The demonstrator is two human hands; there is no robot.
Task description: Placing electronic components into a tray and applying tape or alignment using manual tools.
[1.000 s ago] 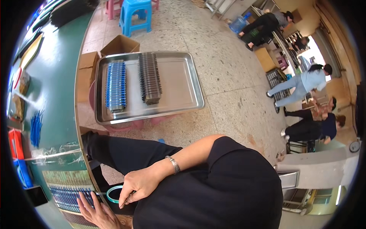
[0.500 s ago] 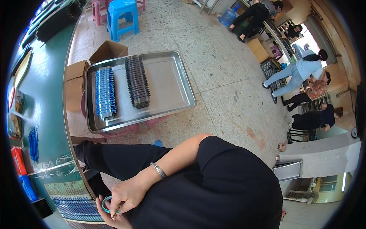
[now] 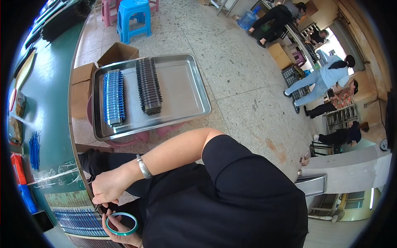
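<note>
My right hand [image 3: 109, 187], with a silver bracelet on its wrist, is closed at the table's edge. A thin dark thing shows by its fingertips, too small to name. Below it, my left hand [image 3: 125, 239] holds a roll of green tape [image 3: 135, 228], its fingers partly inside the ring. Beside both hands, on the table [image 3: 56, 120], lies a row of narrow strips with blue wires [image 3: 76, 221]. My right hand is over the end of this row, and I cannot tell whether it touches it.
A metal tray [image 3: 182, 89] bears a blue-wired stack [image 3: 113, 97] and a dark stack [image 3: 149, 87]. Loose blue wires [image 3: 34, 151], a red box [image 3: 18, 168] and a blue box [image 3: 27, 199] are on the table. Cardboard boxes [image 3: 81, 84] and a blue stool [image 3: 134, 16] stand beyond; several people work farther off.
My right hand has moved away from my left hand, up and left to the table's edge. The tape roll now shows more fully in my left hand.
</note>
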